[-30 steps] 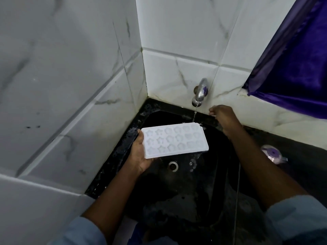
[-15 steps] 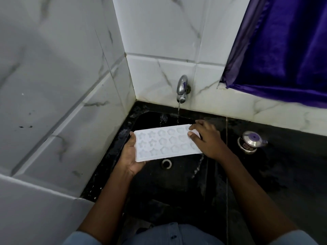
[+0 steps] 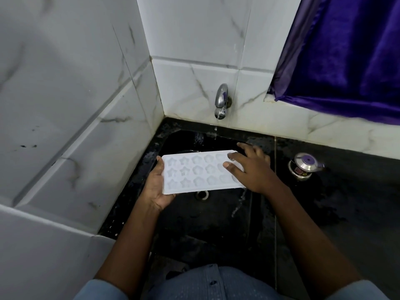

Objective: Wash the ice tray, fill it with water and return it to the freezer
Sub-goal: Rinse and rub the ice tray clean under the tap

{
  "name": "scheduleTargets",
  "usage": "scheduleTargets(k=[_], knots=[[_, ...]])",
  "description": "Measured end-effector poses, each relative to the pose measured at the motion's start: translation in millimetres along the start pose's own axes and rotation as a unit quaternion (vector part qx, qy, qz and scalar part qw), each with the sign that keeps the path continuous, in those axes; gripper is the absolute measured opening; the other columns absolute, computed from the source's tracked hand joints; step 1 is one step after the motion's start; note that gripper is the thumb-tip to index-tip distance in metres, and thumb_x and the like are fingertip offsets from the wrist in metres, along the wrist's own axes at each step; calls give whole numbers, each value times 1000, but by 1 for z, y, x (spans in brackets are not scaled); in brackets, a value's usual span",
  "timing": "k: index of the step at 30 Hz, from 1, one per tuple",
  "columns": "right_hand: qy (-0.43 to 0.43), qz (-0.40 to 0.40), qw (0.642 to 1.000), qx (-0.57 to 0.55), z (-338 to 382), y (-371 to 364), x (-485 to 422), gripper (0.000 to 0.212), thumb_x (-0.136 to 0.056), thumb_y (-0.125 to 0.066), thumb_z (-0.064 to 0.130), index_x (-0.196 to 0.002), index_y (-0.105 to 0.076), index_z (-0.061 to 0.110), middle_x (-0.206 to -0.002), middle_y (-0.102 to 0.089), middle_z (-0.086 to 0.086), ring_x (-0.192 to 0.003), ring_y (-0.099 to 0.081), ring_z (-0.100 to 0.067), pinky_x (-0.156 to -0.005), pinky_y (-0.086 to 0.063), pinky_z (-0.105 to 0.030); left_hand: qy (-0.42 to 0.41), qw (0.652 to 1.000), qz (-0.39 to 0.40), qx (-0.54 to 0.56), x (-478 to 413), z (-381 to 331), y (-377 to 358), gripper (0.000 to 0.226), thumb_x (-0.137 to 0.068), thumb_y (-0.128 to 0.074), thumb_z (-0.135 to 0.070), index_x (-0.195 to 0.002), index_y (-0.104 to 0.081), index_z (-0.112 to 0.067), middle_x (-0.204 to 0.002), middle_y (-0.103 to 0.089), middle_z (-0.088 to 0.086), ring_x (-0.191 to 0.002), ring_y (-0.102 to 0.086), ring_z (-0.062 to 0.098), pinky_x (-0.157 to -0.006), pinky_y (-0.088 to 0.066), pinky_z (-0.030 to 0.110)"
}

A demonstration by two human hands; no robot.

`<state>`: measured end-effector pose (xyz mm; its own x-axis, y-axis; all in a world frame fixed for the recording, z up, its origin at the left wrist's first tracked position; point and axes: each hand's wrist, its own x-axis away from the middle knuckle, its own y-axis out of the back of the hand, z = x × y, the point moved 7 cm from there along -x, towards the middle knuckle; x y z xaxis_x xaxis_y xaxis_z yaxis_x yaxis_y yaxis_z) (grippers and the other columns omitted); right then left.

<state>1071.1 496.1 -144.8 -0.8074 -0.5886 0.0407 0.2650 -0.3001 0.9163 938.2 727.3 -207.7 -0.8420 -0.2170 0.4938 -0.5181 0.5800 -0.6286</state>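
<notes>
L hand (image 3: 157,187) grips ice tray (image 3: 194,172) over sink (image 3: 205,224), R hand (image 3: 251,169) resting relaxed, fingers flat on tray's other end.

- The right hand (image 3: 252,169) has left the wall beside the tap (image 3: 221,100) and now lies across the right end of the ice tray (image 3: 194,172), fingers spread over its moulds.
- The tap's stream has thinned to a few drops (image 3: 215,128).

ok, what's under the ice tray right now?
The black sink, with the drain peeking out past the ice tray at its near edge. The left hand holds the left end; its fingers underneath are hidden. The right hand rests on top, not under.
</notes>
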Motion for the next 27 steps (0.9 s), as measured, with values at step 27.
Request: scheduleTargets(k=[27], knots=[[2,23,999,28,2,1,1,51,-97,-38,75,-127,-61,41,-173,-16,6,-158,-4,-26,-122,-8,-57,-16,1000,0,-5,9,8,-5,75,-104,-35,-69,-138,-62,-7,-135,-70,21,-119,-71,38,-83,-64,53]])
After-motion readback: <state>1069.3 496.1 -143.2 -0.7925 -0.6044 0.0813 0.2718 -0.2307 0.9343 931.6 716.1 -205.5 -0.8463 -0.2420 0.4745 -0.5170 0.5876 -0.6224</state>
